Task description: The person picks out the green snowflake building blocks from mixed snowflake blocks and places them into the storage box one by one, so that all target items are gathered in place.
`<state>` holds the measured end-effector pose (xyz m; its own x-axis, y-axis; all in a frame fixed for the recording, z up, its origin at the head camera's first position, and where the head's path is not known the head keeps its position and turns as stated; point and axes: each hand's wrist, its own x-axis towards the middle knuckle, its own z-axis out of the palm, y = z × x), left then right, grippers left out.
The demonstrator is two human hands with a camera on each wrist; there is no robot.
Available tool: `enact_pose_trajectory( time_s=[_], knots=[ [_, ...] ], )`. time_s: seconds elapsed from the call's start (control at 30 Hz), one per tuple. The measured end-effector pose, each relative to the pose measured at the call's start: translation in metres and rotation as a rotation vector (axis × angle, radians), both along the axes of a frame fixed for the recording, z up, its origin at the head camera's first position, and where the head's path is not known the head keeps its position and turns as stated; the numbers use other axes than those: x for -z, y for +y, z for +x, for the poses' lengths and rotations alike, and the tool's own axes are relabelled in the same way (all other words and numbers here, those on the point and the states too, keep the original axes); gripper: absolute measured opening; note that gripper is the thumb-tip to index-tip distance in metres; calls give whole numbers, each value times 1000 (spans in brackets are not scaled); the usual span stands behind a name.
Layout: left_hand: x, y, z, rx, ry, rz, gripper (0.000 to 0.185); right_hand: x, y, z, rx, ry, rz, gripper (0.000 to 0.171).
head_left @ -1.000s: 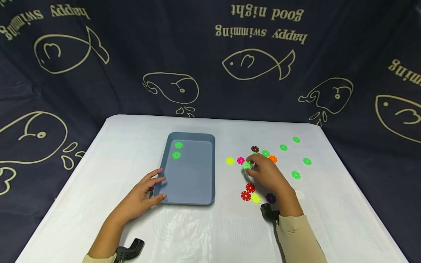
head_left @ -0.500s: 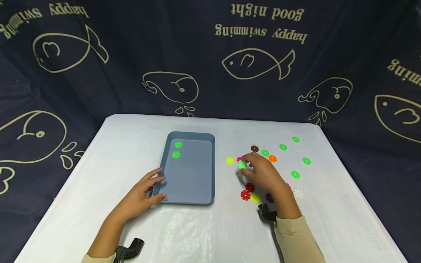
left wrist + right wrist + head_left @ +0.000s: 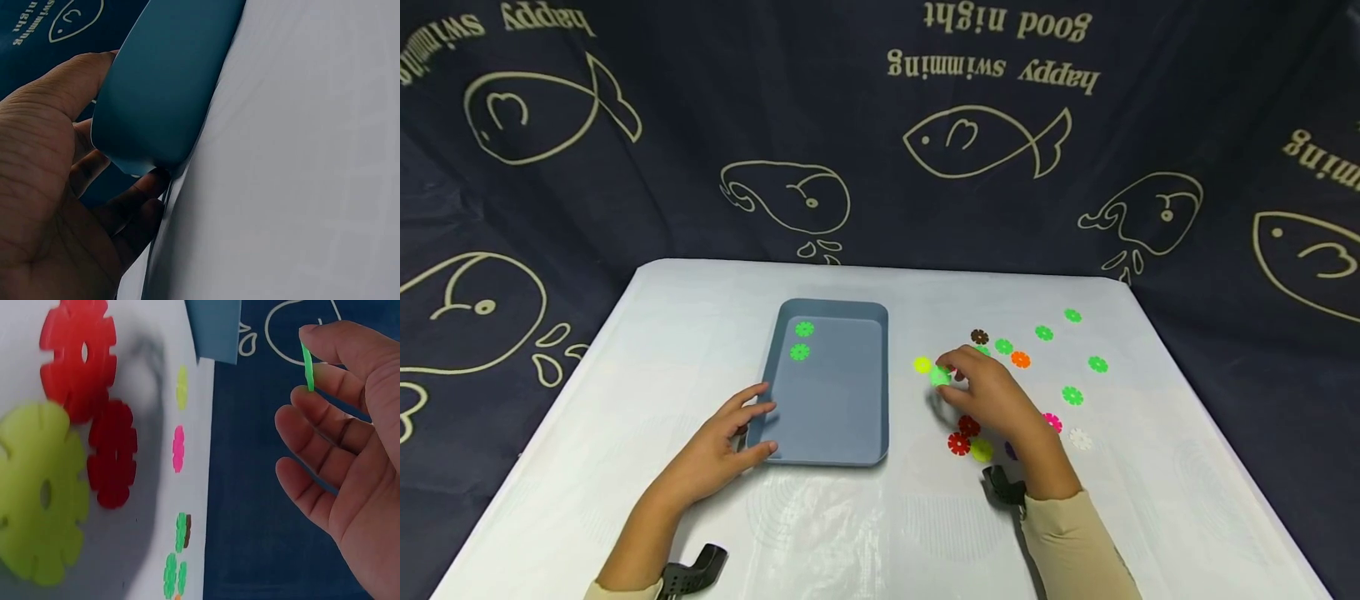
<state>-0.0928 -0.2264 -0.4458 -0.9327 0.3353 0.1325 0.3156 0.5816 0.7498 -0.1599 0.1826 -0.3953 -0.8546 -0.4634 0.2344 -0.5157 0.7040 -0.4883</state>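
Observation:
A green notched snowflake disc (image 3: 940,377) is pinched between the thumb and fingers of my right hand (image 3: 988,387); the right wrist view shows this disc (image 3: 308,367) edge-on, raised off the table. Near the hand lie a yellow disc (image 3: 922,364), a brown disc (image 3: 980,337) and two red discs, one of them a red disc (image 3: 958,444) at the front. My left hand (image 3: 715,454) holds the left side of a grey-blue tray (image 3: 831,400), thumb and some fingers over its rim, others against the outer wall in the left wrist view. Two green discs (image 3: 802,342) lie inside the tray.
Several green discs (image 3: 1072,395) are scattered on the right of the white table (image 3: 700,317). An orange disc (image 3: 1020,359), a pink disc (image 3: 1052,422) and a white disc (image 3: 1080,438) lie there too. A dark fish-print cloth (image 3: 865,217) hangs behind.
My right hand has moved left with the green disc, which now overlaps the spot by the yellow disc. The pink disc near my right wrist has come into view. The left hand stays put.

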Motion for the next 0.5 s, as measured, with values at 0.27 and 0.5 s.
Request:
enact_pose_trajectory(
  time_s=[0.27, 0.5],
  knots=[
    [-1, -1, 1, 3, -1, 10, 61, 0, -9, -1, 8, -34, 4, 30],
    [1, 0, 0, 4, 24, 16, 58, 1, -16, -3, -21, -21, 15, 31]
  ],
)
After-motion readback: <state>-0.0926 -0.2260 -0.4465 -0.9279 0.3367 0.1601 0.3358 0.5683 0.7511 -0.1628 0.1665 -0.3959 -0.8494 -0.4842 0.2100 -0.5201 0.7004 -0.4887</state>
